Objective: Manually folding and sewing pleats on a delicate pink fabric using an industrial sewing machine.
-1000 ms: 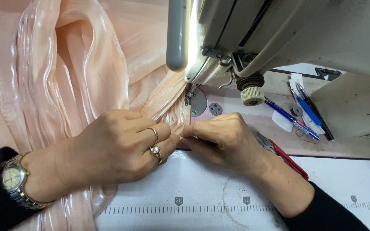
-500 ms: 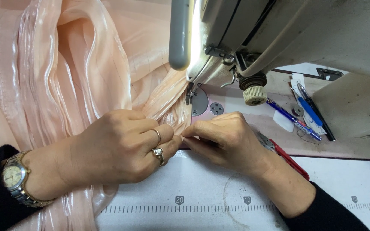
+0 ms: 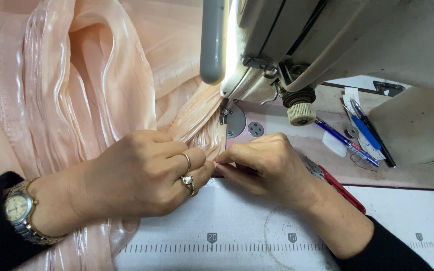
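Peach fabric (image 3: 76, 85), glossy and sheer, lies heaped in soft folds over the left and far-left of the sewing table (image 3: 237, 231); its pleated edge narrows rightward into a gathered strip running toward the needle area of the sewing machine (image 3: 327, 45). Left hand (image 3: 141, 175), fingers curled shut, presses on the cloth and pinches its edge at the fingertips; two rings sit on one finger, and a metal wristwatch (image 3: 18, 213) with a pale dial is worn above a dark sleeve. Right hand (image 3: 272, 168), also closed, pinches the same edge, its fingertips touching those of the left hand just near of the round metal needle plate (image 3: 235, 120). Machine body is off-white painted metal, with a grey tubular lamp (image 3: 212, 40) hanging at its left end and a ribbed cream knob (image 3: 301, 113) beneath. Printed ruler strip (image 3: 227, 247), black ticks on white, runs left to right along the near table edge. Blue pens (image 3: 347, 143) lie diagonally on the pink machine bed at right, beside a small white tag (image 3: 335, 144). Red-handled tool (image 3: 345, 190) lies partly hidden under the right wrist.
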